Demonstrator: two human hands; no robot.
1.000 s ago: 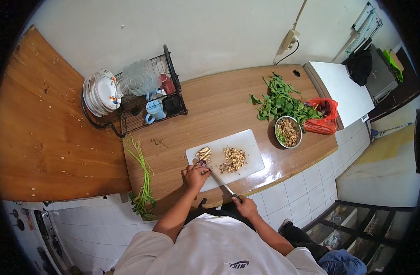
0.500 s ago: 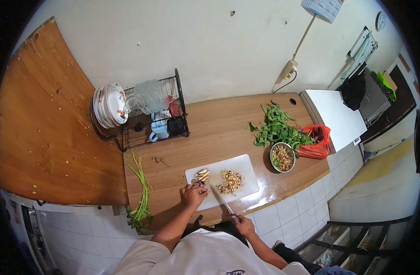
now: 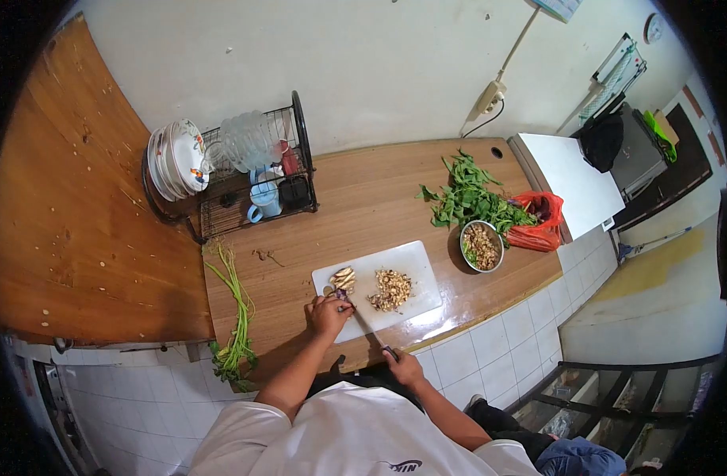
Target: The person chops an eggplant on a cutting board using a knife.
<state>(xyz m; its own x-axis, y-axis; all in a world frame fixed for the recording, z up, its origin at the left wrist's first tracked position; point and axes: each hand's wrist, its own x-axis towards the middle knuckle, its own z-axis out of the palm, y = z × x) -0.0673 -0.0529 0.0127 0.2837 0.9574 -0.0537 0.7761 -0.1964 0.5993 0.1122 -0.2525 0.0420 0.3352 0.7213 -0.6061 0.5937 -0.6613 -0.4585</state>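
Note:
My left hand [image 3: 329,315] is closed on a small purple-tinged piece [image 3: 342,294] at the left side of the white cutting board [image 3: 419,305]. With my right hand [image 3: 404,368] I grip the handle of a knife [image 3: 367,326]; its blade points up and left, its tip close to my left fingers. Pale elongated pieces [image 3: 344,278] lie just above my left hand. A pile of chopped bits [image 3: 391,290] sits at the middle of the board.
Right of the board stand a metal bowl of chopped food [image 3: 482,246], leafy greens [image 3: 470,194] and a red plastic bag [image 3: 543,232]. Long green stems [image 3: 238,317] lie left. A dish rack [image 3: 300,143] holds plates and cups. Another person's clothed leg [image 3: 498,419] shows lower right.
The view has tilted and shifted. The knife tip was apart from my left fingers half a second ago and is now close to them. My left hand keeps its hold at the board's left side.

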